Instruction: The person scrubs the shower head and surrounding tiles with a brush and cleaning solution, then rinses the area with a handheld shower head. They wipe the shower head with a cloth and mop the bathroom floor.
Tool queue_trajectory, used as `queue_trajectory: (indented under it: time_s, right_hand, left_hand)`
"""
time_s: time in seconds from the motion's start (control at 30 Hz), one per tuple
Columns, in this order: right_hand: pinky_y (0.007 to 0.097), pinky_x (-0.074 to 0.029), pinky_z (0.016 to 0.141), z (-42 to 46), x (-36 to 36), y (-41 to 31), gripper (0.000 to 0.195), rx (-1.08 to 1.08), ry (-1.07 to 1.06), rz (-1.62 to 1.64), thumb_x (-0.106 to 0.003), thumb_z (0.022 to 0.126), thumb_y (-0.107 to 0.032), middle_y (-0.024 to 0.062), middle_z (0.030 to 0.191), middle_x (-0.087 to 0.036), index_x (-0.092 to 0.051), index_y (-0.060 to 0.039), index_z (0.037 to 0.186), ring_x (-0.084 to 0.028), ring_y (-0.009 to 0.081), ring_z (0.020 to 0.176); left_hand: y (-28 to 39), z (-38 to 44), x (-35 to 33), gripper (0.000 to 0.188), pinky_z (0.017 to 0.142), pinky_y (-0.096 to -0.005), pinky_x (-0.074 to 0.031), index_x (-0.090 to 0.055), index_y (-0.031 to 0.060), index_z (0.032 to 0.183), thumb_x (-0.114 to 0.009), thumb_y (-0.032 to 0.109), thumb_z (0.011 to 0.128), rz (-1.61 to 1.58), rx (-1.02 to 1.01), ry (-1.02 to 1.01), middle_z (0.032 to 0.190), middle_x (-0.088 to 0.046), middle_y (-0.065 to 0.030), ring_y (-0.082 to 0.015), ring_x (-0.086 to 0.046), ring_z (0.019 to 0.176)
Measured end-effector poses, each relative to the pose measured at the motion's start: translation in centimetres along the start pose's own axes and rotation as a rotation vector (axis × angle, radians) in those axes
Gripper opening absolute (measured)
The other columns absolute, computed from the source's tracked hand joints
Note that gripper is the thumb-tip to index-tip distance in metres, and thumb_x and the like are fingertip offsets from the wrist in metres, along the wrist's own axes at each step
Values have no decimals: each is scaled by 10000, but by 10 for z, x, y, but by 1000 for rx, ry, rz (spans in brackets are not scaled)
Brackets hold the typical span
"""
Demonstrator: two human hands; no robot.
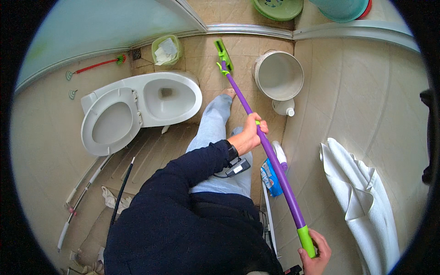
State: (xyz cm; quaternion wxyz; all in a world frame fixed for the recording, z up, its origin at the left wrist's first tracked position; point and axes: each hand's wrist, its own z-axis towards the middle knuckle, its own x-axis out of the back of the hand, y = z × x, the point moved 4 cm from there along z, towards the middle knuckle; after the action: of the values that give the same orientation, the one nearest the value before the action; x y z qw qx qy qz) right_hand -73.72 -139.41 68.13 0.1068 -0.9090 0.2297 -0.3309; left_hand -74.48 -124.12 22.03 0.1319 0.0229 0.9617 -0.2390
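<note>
A long-handled cleaning tool with a purple pole point(280, 175) slants across the view. Its narrow green head point(224, 55) is near the floor, between the toilet and a white bucket; whether it touches the tiles I cannot tell. My left hand point(252, 132) is wrapped around the middle of the pole, by a small green ring. At the near end, my right hand point(317, 251) holds the light green grip point(305, 239) between thumb and fingers. The white bucket point(279, 75) stands right of the head, with a white plastic bottle point(284, 107) close beside it.
Left is a toilet point(168, 98) with its seat and lid raised. A green wastebasket point(167, 50) holds paper. A white towel point(361, 202) hangs at right. Beside my legs are a blue package point(271, 177) and a white bottle point(279, 151). Beyond the metal door track point(251, 30) sits a green basin point(280, 15).
</note>
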Motion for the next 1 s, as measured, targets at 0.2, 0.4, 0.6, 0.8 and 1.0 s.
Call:
queue_trajectory:
  time_s: [0.2, 0.4, 0.6, 0.8, 1.0]
  right_hand:
    - [588, -505, 891, 24, -56, 19, 292, 590, 401, 232, -730, 829, -310, 163, 912, -687, -644, -84, 992, -648, 379, 974]
    - [545, -502, 904, 78, -127, 27, 211, 774, 257, 590, -609, 811, -182, 133, 825, -623, -539, -28, 686, -637, 314, 848]
    - [449, -493, 746, 50, -86, 74, 333, 808, 73, 693, -616, 812, -235, 80, 616, -534, -480, -26, 592, -555, 235, 595]
    - [411, -460, 696, 22, -56, 142, 318, 778, 121, 678, -605, 788, -244, 50, 553, -502, -477, -49, 573, -509, 199, 513]
    - [406, -443, 692, 25, -36, 138, 278, 785, 179, 692, -577, 781, -195, 45, 540, -475, -455, -68, 567, -496, 195, 505]
  left_hand:
    - [61, 11, -24, 343, 380, -208, -368, -421, 106, 808, -641, 354, 893, -381, 122, -436, 605, -435, -4, -95, -403, 444]
    - [103, 66, 37, 270, 386, -258, -409, -403, 92, 942, -581, 290, 982, 152, -396, -36, 600, -442, -26, -130, -440, 448]
    - [19, 73, 85, 263, 406, -388, -458, -363, 95, 1047, -467, 335, 1025, 275, -423, 91, 631, -478, -85, -216, -494, 449]
    - [-83, 111, 114, 369, 435, -378, -439, -410, 44, 983, -392, 408, 1044, 294, -413, 112, 590, -477, -103, -232, -485, 481]
    - [-101, 98, 89, 363, 502, -381, -540, -396, 39, 993, -398, 399, 1038, 221, -351, 160, 730, -489, -97, -229, -539, 560]
